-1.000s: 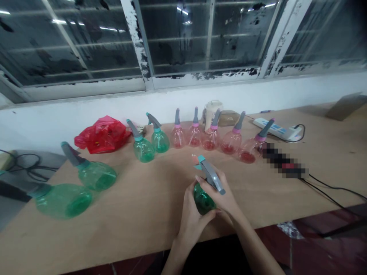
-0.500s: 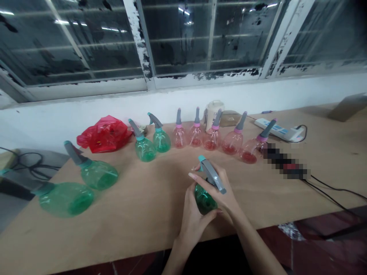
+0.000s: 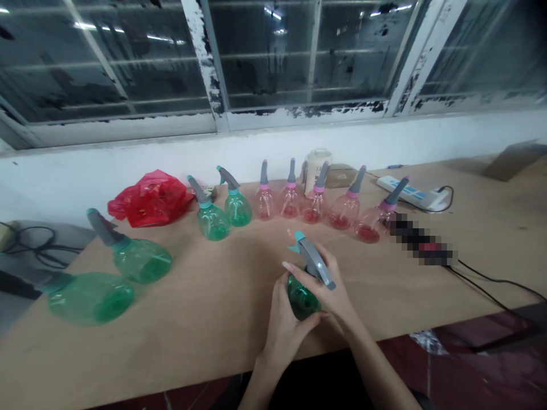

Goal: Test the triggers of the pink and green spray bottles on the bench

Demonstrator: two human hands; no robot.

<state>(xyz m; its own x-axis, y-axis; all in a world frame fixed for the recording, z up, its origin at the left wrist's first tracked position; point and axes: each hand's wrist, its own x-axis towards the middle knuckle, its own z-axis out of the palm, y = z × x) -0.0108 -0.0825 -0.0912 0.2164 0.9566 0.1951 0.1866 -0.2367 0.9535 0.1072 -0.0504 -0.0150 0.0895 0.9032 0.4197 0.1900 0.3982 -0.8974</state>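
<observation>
Item, held: one green spray bottle (image 3: 301, 302), gripped by both hands above the counter (image 3: 205, 302). Left fingers (image 3: 279, 293): closed round the bottle's body. Right fingers (image 3: 304, 277): closed about the bottle's upper part, below the grey sprayer head (image 3: 315, 263).

Changes: teal trigger (image 3: 293, 249) now juts out from the head; half a second ago it sat closer in, a right fingertip across it. That fingertip now shows beyond it. Left grip, unchanged.

Edges: counter's near edge, just behind the fingers, passing under the forearms. White wall (image 3: 256, 151), well beyond them.

Surroundings: five pink bottles (image 3: 314, 213), ahead of the fingers, in a curved row; two green bottles (image 3: 213, 222), ahead-left; two larger-looking green bottles (image 3: 143, 262), well left. Bare counter surface runs between these and the left fingers. Dark pixelated object (image 3: 421, 239), ahead-right, cables trailing right.
</observation>
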